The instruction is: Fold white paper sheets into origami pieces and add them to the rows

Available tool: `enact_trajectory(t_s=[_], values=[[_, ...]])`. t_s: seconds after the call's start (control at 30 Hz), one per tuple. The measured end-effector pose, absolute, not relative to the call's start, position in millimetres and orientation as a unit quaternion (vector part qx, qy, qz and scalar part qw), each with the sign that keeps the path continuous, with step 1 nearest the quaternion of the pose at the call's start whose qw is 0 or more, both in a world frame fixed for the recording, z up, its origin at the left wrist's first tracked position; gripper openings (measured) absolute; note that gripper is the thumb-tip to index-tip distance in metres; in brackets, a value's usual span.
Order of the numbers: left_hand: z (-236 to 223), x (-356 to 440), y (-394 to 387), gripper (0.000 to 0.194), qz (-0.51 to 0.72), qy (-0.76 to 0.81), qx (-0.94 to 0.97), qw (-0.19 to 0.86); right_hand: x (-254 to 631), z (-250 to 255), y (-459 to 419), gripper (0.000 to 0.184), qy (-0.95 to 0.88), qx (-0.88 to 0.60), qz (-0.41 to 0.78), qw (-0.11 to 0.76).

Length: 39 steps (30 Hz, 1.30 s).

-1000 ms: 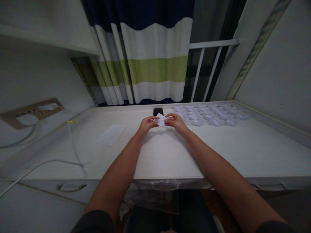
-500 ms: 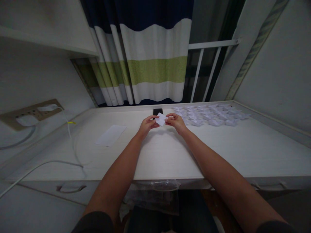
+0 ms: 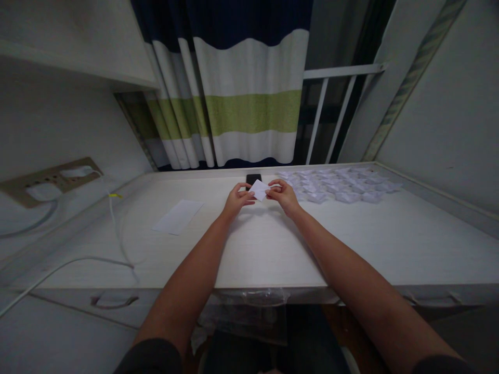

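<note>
Between my two hands, above the middle of the desk, a small folded white paper (image 3: 259, 190) shows as a diamond shape. My left hand (image 3: 237, 200) pinches its left corner between thumb and fingers. The right corner is gripped by my right hand (image 3: 284, 196), thumb below and fingers above. Off to the right, rows of several folded white paper pieces (image 3: 343, 184) lie close together on the desk. A flat white sheet of paper (image 3: 178, 216) rests to the left of my hands.
A black phone-like object (image 3: 253, 178) lies just behind the paper, partly covered. White cables (image 3: 78, 259) run over the white desk (image 3: 268, 259) at left from a wall socket strip (image 3: 50, 182). A striped curtain (image 3: 253, 93) hangs at the back.
My left fingers have shifted slightly on the paper's edge, with the forefinger lifted and more bent. The paper has turned slightly. The right hand has hardly moved.
</note>
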State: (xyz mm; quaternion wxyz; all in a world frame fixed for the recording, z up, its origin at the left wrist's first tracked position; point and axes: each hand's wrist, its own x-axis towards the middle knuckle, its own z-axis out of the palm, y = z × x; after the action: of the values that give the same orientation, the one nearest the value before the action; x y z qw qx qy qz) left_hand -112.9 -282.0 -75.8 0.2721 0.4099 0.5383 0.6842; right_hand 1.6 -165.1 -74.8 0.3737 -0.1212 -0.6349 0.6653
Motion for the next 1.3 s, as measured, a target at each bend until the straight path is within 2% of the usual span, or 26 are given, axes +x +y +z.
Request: enact_trajectory(t_s=[0.2,0.5,0.87,1.3], values=[[-79.8,-111.9,-278.1,0.042,0.67,0.56,0.428,0.234,-0.6,-76.0,-166.8,0.017,-0.699,-0.088,0.611,0.362],[-78.9,-112.1,-278.6,0.042,0.66,0.546,0.458,0.237,-0.1,-78.0,-165.3,0.025,-0.759,-0.078,0.54,0.356],[-75.5,-110.6,-280.2,0.027,0.643,0.562,0.475,0.213,-0.7,-77.6,-162.2,0.032,-0.751,-0.103,0.554,0.344],[-72.7,-108.8,-282.2,0.025,0.656,0.56,0.47,0.189,2.5,-74.3,-164.6,0.035,-0.752,-0.113,0.551,0.343]])
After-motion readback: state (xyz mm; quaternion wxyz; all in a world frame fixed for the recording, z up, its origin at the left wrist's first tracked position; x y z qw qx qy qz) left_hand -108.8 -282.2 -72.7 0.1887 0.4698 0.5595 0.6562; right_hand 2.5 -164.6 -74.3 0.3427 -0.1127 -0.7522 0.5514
